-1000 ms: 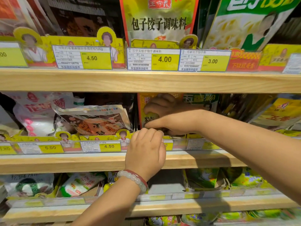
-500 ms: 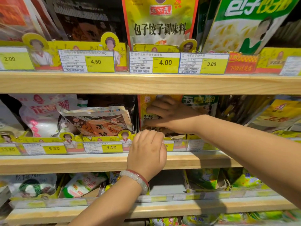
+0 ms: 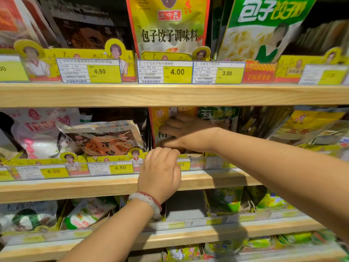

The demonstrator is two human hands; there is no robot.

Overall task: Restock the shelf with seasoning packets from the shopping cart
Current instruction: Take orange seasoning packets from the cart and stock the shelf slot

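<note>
A yellow seasoning packet (image 3: 160, 118) stands upright on the middle wooden shelf (image 3: 75, 188), just under the shelf above. My right hand (image 3: 188, 133) reaches in from the right and grips this packet, with the fingers spread over its front and the thumb along its lower edge. My left hand (image 3: 160, 173), with a bead bracelet on the wrist, is curled into a fist at the price rail (image 3: 120, 167), knuckles just below the right thumb. Whether its fingertips hold anything is hidden. The shopping cart is out of view.
A green five-spice packet (image 3: 217, 114) stands right of the yellow one. A clear packet with orange-brown contents (image 3: 105, 138) and a white and pink bag (image 3: 37, 129) lie to the left. The upper shelf (image 3: 170, 95) carries tall packets and price tags; more packets fill the lower shelf (image 3: 245, 229).
My right hand has gone from a pinched pose to fingers spread flat on the yellow packet, slightly higher. My left hand has stayed at the rail.
</note>
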